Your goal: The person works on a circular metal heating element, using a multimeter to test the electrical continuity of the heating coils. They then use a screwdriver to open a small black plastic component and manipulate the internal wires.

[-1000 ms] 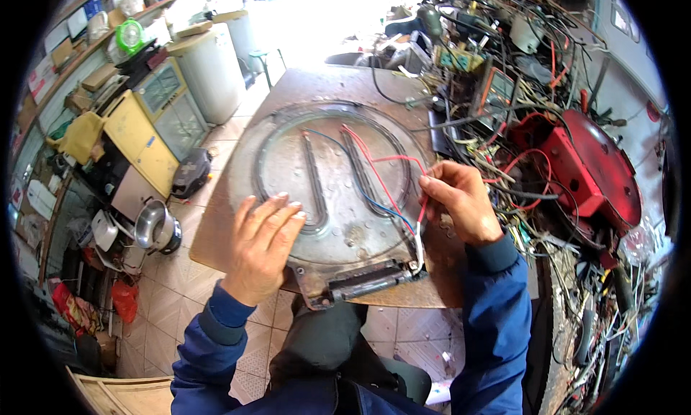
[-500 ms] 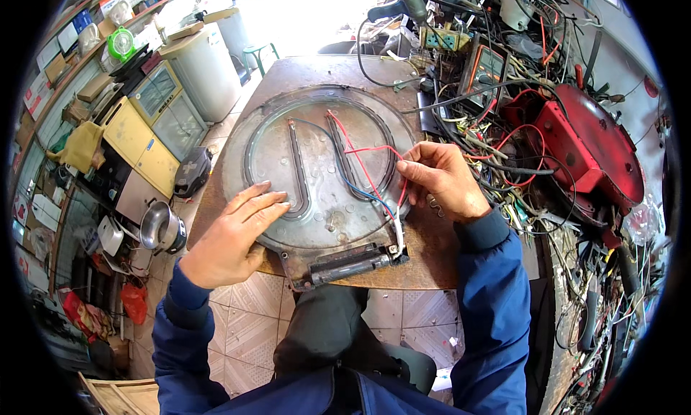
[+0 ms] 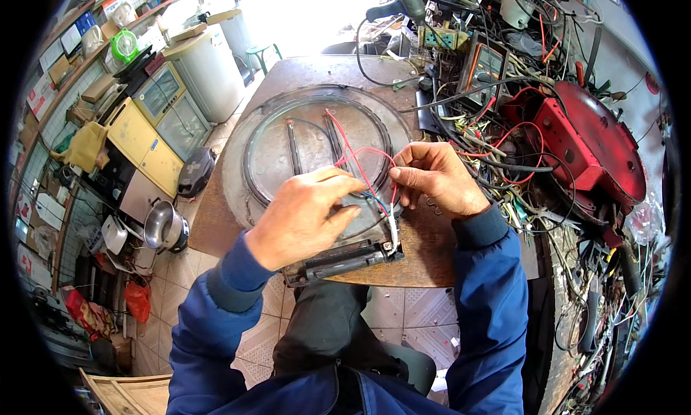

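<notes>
A round metal plate (image 3: pixel 255 123) with oval heating tubes lies on the worn worktable (image 3: pixel 425 264), a black hinge-like bar (image 3: pixel 338 262) at its near edge. Red wires (image 3: pixel 346 138) and a blue wire (image 3: pixel 314 126) run over the plate into a white sleeve (image 3: pixel 394 231). My right hand (image 3: pixel 439 181) pinches a red wire at the plate's right side. My left hand (image 3: pixel 306 213) is over the plate's near half, fingers bent but apart, close to the wires; I cannot make out whether its fingertips touch them.
A tangle of cables (image 3: pixel 504 69) fills the right side, with a red metal housing (image 3: pixel 579 152) among it and a multimeter (image 3: pixel 481 69) behind. A power drill (image 3: pixel 407 5) lies at the back right. Yellow cabinets (image 3: pixel 140 156), shelves and a steel pot (image 3: pixel 160 224) stand to the left.
My left hand has moved right from the plate's left edge to the wires in the middle. My right hand still pinches the red wire, which now arches more.
</notes>
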`<state>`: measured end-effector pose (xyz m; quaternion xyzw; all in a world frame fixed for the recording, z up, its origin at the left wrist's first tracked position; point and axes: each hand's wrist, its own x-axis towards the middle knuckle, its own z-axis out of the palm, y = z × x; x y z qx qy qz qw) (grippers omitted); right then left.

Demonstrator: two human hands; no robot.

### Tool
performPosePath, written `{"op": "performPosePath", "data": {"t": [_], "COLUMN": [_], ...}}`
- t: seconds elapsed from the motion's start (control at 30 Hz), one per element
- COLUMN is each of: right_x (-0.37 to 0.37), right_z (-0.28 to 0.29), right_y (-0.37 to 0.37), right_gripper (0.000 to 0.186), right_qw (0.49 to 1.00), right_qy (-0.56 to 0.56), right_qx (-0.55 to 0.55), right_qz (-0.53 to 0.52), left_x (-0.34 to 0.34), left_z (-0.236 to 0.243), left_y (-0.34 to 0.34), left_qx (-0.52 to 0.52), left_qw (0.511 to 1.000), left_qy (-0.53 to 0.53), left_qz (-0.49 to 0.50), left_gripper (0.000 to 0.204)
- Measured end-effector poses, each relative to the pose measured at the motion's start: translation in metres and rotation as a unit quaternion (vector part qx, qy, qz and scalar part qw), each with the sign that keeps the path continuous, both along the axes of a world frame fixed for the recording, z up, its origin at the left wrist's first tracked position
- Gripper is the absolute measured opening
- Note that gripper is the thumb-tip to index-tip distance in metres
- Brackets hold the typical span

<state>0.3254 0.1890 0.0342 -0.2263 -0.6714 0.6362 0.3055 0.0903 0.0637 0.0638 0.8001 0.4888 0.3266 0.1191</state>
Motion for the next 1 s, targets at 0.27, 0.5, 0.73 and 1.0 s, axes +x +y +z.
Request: {"op": "performPosePath", "data": {"t": [0.27, 0.5, 0.73, 1.0], "right_x": [-0.003, -0.006, -0.004, -0.009], "right_z": [-0.004, -0.004, -0.006, -0.005], "right_y": [-0.001, -0.001, 0.000, -0.005], "right_gripper": [0.011, 0.011, 0.012, 0.009], "right_qw": [1.000, 1.000, 1.000, 1.000], "right_qy": [-0.006, -0.008, -0.005, -0.016], "right_qx": [0.002, 0.015, 0.007, 0.008], "right_qz": [-0.005, -0.010, -0.012, -0.023], "left_x": [0.019, 0.018, -0.005, -0.118], "left_z": [-0.024, -0.030, -0.012, -0.060], "left_y": [0.016, 0.021, -0.007, -0.052], "left_qx": [0.056, 0.071, 0.090, 0.133], "left_qw": [0.998, 0.996, 0.995, 0.911], "left_qy": [0.016, 0.026, -0.023, -0.151], "left_qz": [-0.032, -0.035, 0.036, 0.359], "left_gripper": [0.034, 0.027, 0.025, 0.045]}}
